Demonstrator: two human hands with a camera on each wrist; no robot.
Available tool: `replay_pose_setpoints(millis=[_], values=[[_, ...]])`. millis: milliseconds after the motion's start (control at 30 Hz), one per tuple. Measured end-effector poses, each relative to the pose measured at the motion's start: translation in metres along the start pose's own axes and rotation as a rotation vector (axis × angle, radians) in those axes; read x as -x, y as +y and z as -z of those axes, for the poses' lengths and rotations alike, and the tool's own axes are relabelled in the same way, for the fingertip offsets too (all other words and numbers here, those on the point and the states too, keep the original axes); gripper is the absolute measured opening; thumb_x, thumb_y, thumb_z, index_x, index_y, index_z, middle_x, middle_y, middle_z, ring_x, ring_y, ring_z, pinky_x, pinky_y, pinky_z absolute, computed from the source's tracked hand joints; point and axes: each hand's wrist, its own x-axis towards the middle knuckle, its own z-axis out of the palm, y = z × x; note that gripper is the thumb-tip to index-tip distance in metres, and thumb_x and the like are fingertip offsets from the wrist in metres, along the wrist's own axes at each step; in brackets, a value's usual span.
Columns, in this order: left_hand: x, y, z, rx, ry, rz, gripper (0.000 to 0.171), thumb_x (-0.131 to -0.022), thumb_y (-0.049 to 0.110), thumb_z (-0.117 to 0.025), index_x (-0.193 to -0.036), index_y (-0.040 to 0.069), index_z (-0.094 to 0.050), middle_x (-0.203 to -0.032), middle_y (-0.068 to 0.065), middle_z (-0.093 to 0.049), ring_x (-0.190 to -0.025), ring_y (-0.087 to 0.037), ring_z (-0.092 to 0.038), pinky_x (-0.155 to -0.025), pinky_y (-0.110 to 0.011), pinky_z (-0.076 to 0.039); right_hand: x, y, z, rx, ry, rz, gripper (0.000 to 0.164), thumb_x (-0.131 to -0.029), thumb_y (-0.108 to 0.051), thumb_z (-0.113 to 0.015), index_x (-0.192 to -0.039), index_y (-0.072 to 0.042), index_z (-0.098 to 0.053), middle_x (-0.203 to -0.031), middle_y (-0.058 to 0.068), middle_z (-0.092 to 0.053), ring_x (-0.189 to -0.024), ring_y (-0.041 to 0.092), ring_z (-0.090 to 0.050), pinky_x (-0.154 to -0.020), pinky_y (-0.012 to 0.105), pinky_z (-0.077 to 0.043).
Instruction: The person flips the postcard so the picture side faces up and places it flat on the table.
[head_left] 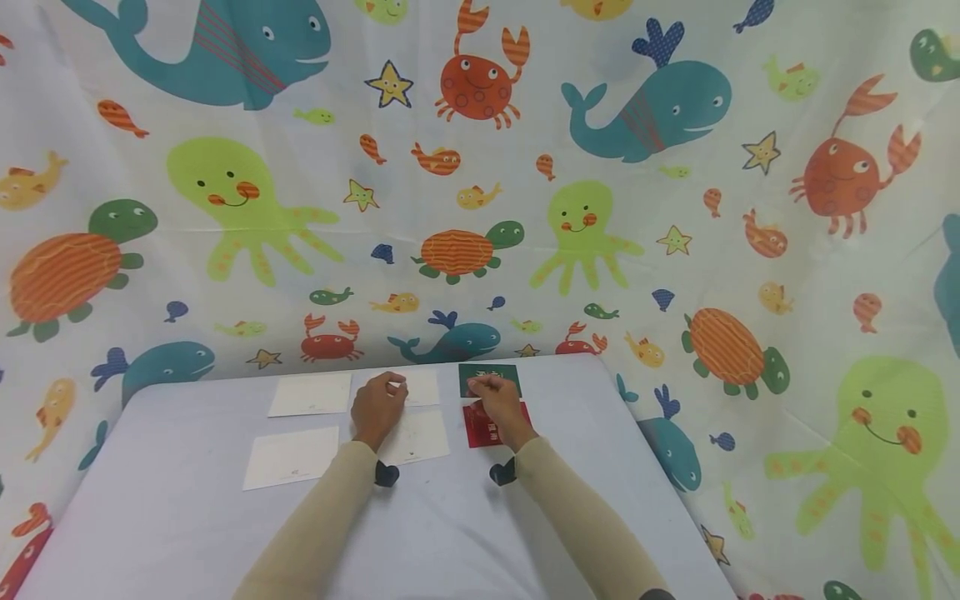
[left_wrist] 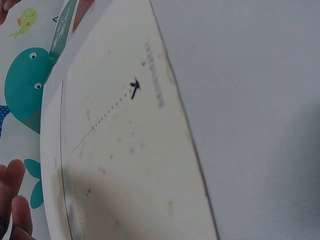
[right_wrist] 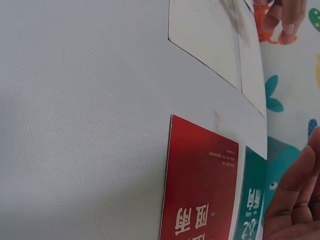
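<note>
My left hand (head_left: 379, 408) is above the white cards, its fingers loosely bent and holding nothing. Under and beside it lie a far white card (head_left: 424, 388) and a nearer white card (head_left: 422, 437); in the left wrist view the nearer card (left_wrist: 120, 125) shows small specks, a dotted line and a dark mark. My right hand (head_left: 504, 410) is over a red card (right_wrist: 200, 170) and a green card (right_wrist: 254, 187), partly covering both in the head view. Its relaxed fingers (right_wrist: 295, 190) carry nothing. Both coloured cards bear white characters.
Left of my left hand lie two more white cards, a far one (head_left: 309, 394) and a near one (head_left: 291, 458). All rest flat on a table with a white cloth (head_left: 180, 500). Behind and beside the table hangs a curtain (head_left: 480, 300) printed with sea animals.
</note>
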Motion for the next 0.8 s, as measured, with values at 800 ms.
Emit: replay_pose_setpoints(millis=[800], values=[[-0.001, -0.007, 0.017, -0.047, -0.033, 0.048, 0.029, -0.104, 0.028, -0.065, -0.124, 0.009, -0.073, -0.105, -0.014, -0.079, -0.098, -0.034, -0.071, -0.089, -0.051, -0.055, 0.003, 0.001, -0.009, 0.02, 0.007, -0.004, 0.021, -0.103, -0.038, -0.07, -0.119, -0.026, -0.078, -0.113, -0.002, -0.08, -0.105, 0.02, -0.072, -0.097, 0.041, -0.059]])
